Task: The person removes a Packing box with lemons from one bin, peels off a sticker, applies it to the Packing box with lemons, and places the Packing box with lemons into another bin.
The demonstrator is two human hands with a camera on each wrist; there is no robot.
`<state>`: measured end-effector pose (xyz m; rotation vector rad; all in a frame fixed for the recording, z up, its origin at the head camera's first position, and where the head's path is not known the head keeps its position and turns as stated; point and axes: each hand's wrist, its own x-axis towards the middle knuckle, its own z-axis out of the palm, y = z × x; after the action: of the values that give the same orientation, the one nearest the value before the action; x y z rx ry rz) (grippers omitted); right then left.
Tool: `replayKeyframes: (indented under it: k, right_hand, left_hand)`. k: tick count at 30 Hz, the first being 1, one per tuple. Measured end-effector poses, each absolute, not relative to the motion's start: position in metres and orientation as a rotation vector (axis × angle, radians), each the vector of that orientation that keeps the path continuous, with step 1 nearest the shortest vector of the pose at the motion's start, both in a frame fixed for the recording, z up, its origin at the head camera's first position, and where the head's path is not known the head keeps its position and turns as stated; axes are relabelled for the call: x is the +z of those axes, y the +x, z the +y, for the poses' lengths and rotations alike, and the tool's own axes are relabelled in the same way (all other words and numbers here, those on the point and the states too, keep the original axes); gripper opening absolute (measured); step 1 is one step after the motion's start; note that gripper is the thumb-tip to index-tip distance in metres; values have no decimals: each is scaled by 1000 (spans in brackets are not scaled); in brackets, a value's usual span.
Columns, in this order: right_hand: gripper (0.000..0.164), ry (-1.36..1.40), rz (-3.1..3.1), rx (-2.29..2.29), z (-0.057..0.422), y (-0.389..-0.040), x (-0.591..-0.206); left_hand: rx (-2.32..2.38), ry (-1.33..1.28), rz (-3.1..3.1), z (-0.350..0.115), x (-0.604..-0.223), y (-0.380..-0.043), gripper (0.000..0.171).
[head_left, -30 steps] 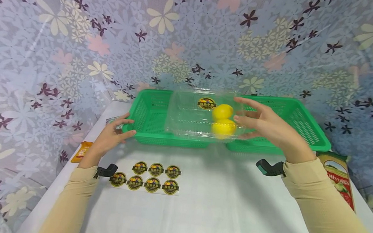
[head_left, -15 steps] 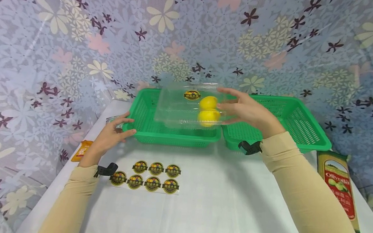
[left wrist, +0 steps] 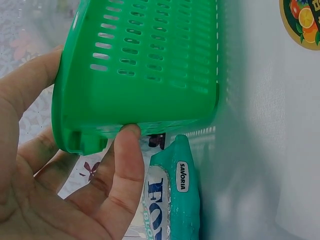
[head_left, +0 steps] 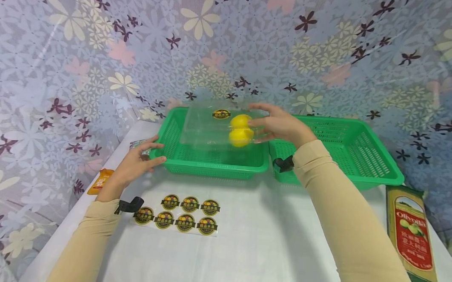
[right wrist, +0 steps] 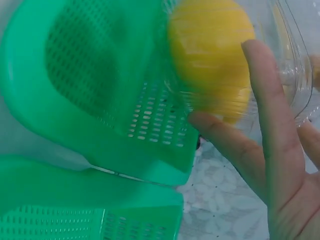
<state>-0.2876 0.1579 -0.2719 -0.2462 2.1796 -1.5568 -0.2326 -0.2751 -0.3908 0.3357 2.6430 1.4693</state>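
Observation:
In the head view my right hand (head_left: 278, 126) grips the right end of a clear plastic clamshell box (head_left: 205, 129) above the left green basket (head_left: 209, 165). Two yellow fruits, looking like lemons (head_left: 240, 137), lie at the box's right end, and a round black-and-gold sticker (head_left: 221, 114) is on its lid. Fruit (right wrist: 210, 45) and fingers (right wrist: 272, 110) show close up in the right wrist view. My left hand (head_left: 134, 164) holds that basket's left end, with thumb and fingers (left wrist: 129, 165) on either side of its corner in the left wrist view.
A second green basket (head_left: 340, 151) stands beside the first. A sheet of several round stickers (head_left: 185, 222) lies on the white table (head_left: 243, 252). An Olivoila pasta bag (head_left: 413, 236) lies at right, an orange packet (head_left: 102, 181) at left. A teal bag (left wrist: 185, 195) sits by the left basket.
My right hand has carried the clear box with the yellow fruits left and slightly up, from between the baskets to over the left one. The left hand has stayed put.

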Motion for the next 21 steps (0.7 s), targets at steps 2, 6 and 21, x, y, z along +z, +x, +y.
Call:
replayKeyframes:
  k: [2,6,21]
  right_hand:
    - [71,-240,2186,-1532,156,-291,-273]
    - [71,-214,2204,-1486,154,-298,-276]
    - [74,-191,2187,-1416,134,-306,-303]
  left_hand:
    - [1466,333,2646,-275,-391,-233,61]
    - [1472,333,2647,-274,-391,-234,60]
    - [1512,359,2629,-273,-391,-233,60]
